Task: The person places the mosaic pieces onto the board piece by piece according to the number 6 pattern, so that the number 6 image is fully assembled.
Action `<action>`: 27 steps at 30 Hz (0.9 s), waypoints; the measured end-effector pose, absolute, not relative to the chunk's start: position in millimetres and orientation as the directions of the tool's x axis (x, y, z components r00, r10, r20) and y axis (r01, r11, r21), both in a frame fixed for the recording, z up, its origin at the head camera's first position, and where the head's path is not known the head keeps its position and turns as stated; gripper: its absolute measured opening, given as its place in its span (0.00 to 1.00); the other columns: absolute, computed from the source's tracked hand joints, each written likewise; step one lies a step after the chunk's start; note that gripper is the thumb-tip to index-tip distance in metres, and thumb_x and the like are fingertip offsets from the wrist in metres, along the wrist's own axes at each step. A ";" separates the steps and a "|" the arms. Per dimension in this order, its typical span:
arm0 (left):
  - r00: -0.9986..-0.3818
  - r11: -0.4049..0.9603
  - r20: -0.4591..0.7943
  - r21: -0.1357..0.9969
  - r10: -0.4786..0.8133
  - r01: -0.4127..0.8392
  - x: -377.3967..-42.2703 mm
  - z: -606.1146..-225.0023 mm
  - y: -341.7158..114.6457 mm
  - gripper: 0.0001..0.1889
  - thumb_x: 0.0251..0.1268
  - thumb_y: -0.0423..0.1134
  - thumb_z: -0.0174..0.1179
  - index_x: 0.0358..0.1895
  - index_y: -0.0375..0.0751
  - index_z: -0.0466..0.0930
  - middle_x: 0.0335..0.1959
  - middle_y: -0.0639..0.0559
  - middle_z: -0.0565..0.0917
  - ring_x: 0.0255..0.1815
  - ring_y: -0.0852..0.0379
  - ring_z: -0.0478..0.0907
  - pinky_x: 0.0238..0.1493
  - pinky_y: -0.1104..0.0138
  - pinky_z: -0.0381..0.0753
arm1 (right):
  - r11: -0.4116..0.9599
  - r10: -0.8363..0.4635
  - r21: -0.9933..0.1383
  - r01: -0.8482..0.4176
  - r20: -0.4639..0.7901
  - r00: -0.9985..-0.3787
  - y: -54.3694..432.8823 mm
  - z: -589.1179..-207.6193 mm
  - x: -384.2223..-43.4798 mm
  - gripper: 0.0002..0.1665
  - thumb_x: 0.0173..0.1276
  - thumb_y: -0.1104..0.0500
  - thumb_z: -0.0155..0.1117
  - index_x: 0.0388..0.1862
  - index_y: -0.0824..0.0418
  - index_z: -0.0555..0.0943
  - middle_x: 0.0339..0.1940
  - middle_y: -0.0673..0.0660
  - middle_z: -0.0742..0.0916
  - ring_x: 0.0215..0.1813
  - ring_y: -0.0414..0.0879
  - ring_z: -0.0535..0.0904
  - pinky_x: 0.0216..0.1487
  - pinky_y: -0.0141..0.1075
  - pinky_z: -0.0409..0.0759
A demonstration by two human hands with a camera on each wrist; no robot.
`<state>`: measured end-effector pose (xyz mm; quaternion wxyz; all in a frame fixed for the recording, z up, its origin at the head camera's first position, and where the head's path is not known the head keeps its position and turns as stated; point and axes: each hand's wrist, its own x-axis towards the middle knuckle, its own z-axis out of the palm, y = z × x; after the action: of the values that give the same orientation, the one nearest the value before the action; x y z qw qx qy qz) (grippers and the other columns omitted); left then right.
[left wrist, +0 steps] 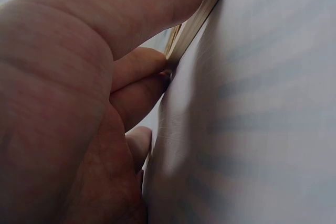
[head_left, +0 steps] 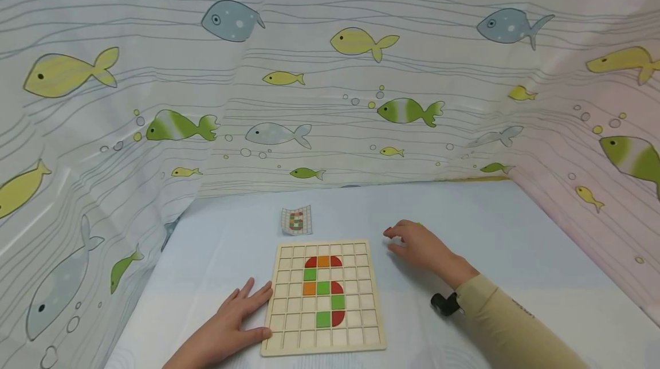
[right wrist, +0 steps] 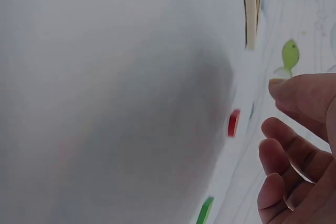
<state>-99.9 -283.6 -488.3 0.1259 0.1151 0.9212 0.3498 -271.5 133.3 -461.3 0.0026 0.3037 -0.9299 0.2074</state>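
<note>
A square wooden grid board [head_left: 356,334] lies on the table with red rounded-corner, orange square and green square tiles set in a curving figure. My left hand [head_left: 227,323] rests by the board's left side, fingers spread and fingertips against its edge. In the left wrist view, thumb and fingers touch the board's wooden edge [left wrist: 197,24]. Off the board's upper right corner, my right hand [head_left: 420,246] hovers with loosely bent fingers and nothing between them. Close to its fingertips is a red tile [right wrist: 233,123] on the table; a green tile [right wrist: 205,211] lies beside it, mostly hidden by the hand in the head view.
A small, slightly curled paper card [head_left: 296,220] with a printed grid pattern lies behind the board. Around the pale tablecloth [head_left: 232,226] stands a fish-printed curtain [head_left: 319,99] at the back and sides. A black camera [head_left: 444,303] is strapped at the right wrist.
</note>
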 end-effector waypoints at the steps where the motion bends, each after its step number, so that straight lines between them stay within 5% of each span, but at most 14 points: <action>1: -0.941 0.728 -0.152 0.674 0.301 0.124 -99.8 -488.5 -283.8 0.45 0.58 0.65 0.64 0.75 0.44 0.65 0.76 0.54 0.61 0.79 0.37 0.38 0.71 0.40 0.35 | 0.735 -0.559 -0.381 -0.561 0.129 -0.819 135.4 -461.8 -275.4 0.15 0.67 0.61 0.69 0.53 0.59 0.86 0.47 0.52 0.85 0.48 0.48 0.81 0.50 0.43 0.80; 7: -0.940 0.732 -0.152 0.669 0.304 0.128 -100.2 -489.5 -284.8 0.45 0.58 0.65 0.64 0.75 0.44 0.64 0.76 0.55 0.61 0.79 0.37 0.38 0.71 0.40 0.35 | 0.784 -0.519 -0.362 -0.505 0.065 -0.852 139.6 -464.3 -293.9 0.15 0.66 0.67 0.66 0.50 0.56 0.87 0.46 0.53 0.84 0.50 0.50 0.80 0.54 0.46 0.79; 27: -0.938 0.720 -0.161 0.683 0.306 0.118 -99.3 -488.3 -285.9 0.45 0.59 0.65 0.63 0.75 0.45 0.64 0.77 0.54 0.61 0.79 0.37 0.38 0.70 0.40 0.36 | 0.775 -0.574 -0.321 -0.544 0.001 -0.819 129.4 -466.8 -313.9 0.16 0.64 0.66 0.68 0.51 0.62 0.86 0.40 0.51 0.86 0.45 0.47 0.80 0.51 0.42 0.80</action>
<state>-99.3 -285.9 -488.3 0.1325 0.1153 0.9180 0.3556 -313.9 129.4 -466.8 -0.0486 0.2971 -0.9409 0.1550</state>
